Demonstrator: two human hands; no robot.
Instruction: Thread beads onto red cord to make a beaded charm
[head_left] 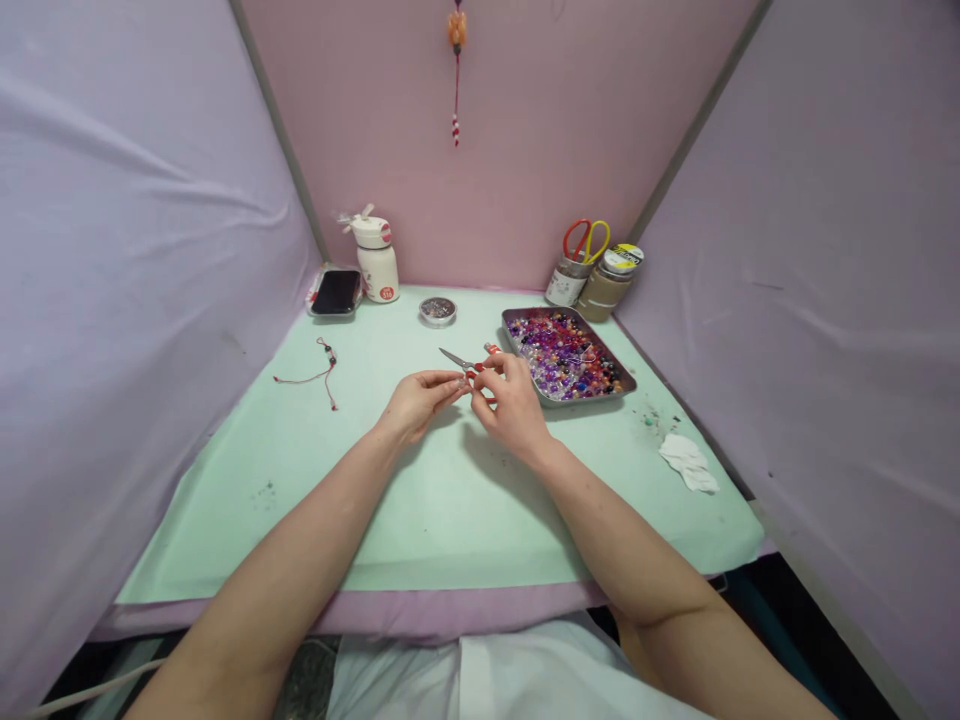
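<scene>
My left hand [421,400] and my right hand [513,402] meet over the middle of the table, their fingertips almost touching. Thumb and forefinger of the left are pinched together; whatever small item is between them is too tiny to name. The right hand's fingers are bent and pressed together, and what they hold is hidden. Small scissors [458,359] with red handles show just beyond the fingertips, blades pointing to the far left. Fingers cover part of the handles, so I cannot tell whether they are held or lying there. A red object [492,349] peeks out behind the right hand.
A metal tray of mixed beads [566,355] sits right of my hands. A small round container [437,311], white bottle [377,262] and phone [337,293] stand farther back. A knotted cord [330,365] lies left, jars [604,288] back right, a tissue [688,462] right.
</scene>
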